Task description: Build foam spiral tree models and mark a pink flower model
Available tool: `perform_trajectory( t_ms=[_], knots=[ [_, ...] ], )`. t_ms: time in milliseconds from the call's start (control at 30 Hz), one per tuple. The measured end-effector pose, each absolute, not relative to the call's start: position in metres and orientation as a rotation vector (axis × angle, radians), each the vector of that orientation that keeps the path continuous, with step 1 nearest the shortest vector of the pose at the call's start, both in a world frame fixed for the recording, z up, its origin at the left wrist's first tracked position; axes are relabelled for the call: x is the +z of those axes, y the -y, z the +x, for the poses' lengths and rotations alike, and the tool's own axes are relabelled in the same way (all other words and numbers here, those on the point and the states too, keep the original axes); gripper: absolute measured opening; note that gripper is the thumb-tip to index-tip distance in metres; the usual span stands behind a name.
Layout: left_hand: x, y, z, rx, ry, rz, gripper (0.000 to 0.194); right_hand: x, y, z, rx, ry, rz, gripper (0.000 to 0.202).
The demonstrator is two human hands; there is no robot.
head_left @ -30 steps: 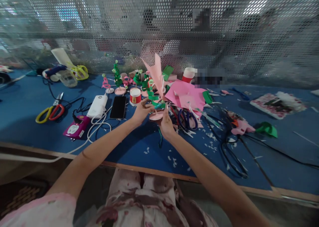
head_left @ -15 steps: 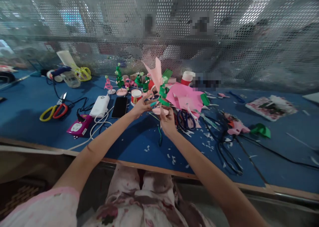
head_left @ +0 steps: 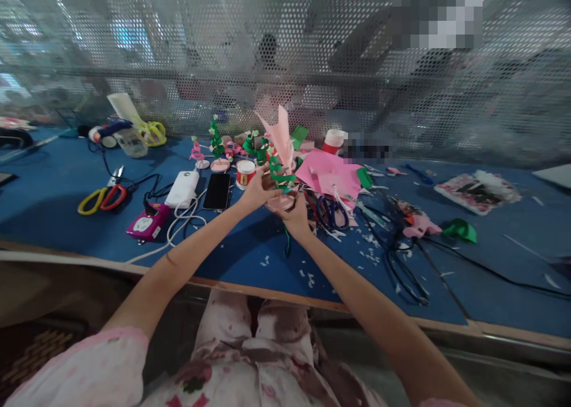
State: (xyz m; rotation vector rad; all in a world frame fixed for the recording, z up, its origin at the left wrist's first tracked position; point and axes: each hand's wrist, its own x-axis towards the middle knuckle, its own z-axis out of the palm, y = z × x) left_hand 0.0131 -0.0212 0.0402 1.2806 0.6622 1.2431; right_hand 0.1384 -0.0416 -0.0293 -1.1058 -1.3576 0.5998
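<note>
Between my hands is a green paper spiral tree (head_left: 280,168) on a round pink base (head_left: 282,203), tilted a little to the left. My right hand (head_left: 296,215) grips the base, its thumb and fingers at the right edge. My left hand (head_left: 257,190) closes on the lower spiral from the left; its fingertips are partly hidden behind the green paper. Just left of that hand stands a small red-and-white tub (head_left: 245,174). A navy-handled pair of scissors (head_left: 331,212) lies right of my right hand.
Finished spiral trees (head_left: 216,142) stand at the back. Pink paper sheets (head_left: 330,172) lie behind my right hand. Leftward are a phone (head_left: 216,191), a white power bank (head_left: 182,188), a purple socket block (head_left: 148,222) and red-yellow scissors (head_left: 102,197). A perforated metal screen (head_left: 214,50) rises behind.
The spiral tree has come lower and leans left. My left hand has moved from spread fingers beside it to closed around its lower part. My right hand stays at the base.
</note>
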Motion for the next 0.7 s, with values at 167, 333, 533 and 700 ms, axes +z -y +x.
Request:
perform_trajectory(
  t_ms=[167,333,533,700],
  knots=[
    [0.0384,0.0168,0.0107,1.269,-0.651,1.232,0.079,-0.0236,0.0455,0.1362,0.583,1.367,-1.129,0.061],
    [0.0398,0.0159,0.0067,1.256,-0.679,1.205,0.071,-0.0210,0.0478,0.1343,0.653,1.336,-1.113,0.059],
    [0.0358,0.0145,0.0067,1.161,-0.681,1.170,0.068,-0.0205,0.0474,0.1345,0.780,1.244,-1.126,0.062],
    [0.0336,0.0122,0.0041,1.143,-0.632,1.196,0.073,-0.0215,0.0473,0.1337,0.818,1.164,-1.083,0.065]
  ],
)
